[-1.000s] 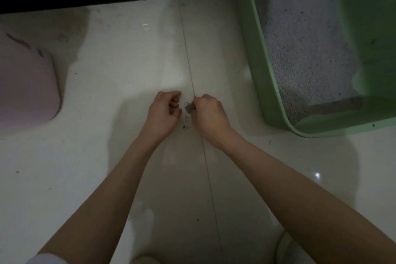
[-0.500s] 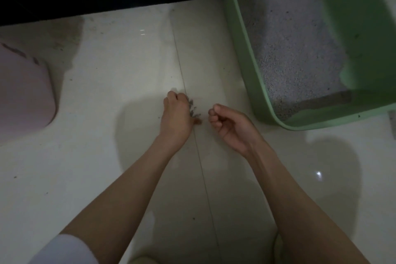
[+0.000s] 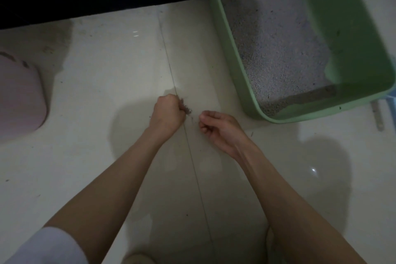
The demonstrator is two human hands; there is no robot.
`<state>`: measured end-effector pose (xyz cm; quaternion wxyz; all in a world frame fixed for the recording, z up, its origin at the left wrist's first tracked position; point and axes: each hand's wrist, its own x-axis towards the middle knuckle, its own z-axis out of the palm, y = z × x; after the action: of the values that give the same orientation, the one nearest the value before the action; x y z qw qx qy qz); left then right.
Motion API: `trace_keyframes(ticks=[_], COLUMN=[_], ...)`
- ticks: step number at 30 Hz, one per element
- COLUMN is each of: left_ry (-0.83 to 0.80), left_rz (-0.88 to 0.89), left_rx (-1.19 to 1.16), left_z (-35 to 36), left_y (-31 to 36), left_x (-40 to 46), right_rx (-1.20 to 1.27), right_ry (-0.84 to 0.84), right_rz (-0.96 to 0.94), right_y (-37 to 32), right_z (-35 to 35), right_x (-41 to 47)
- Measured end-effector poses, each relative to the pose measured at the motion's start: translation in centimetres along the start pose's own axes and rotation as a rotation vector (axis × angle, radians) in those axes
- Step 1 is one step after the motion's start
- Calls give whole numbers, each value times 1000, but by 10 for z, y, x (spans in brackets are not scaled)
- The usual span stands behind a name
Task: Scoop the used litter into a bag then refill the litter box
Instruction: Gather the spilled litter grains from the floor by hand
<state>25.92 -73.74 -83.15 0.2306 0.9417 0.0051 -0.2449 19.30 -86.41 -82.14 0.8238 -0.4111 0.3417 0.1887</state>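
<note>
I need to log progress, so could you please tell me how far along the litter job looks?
Done: the green litter box holds pale litter, banked to one side with bare floor showing. In hand: the left hand grips spilled grains off the tiled floor; the right hand is curled beside it. Left: stray grains remain, and no bag is in view.

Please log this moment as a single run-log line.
left hand: gathering spilled litter | right hand: curled, apparently empty | litter box: litter inside
</note>
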Motion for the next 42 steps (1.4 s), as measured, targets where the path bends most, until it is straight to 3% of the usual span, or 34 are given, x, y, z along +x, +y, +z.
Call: trace_keyframes(ticks=[10, 21, 35, 42], left_ry=[-4, -63, -152, -64], left_rz=[-77, 230, 238, 289], left_rx=[-544, -328, -253, -202], left_z=[-61, -104, -105, -92], left_y=[-8, 32, 26, 25], left_x=[-34, -88, -93, -93], right_rx=[306, 481, 498, 424], right_ry=[59, -127, -168, -167], right_rz=[106, 165, 168, 161], right_y=[7, 11, 18, 21], right_z=[10, 49, 50, 44], right_x=[-3, -9, -13, -16])
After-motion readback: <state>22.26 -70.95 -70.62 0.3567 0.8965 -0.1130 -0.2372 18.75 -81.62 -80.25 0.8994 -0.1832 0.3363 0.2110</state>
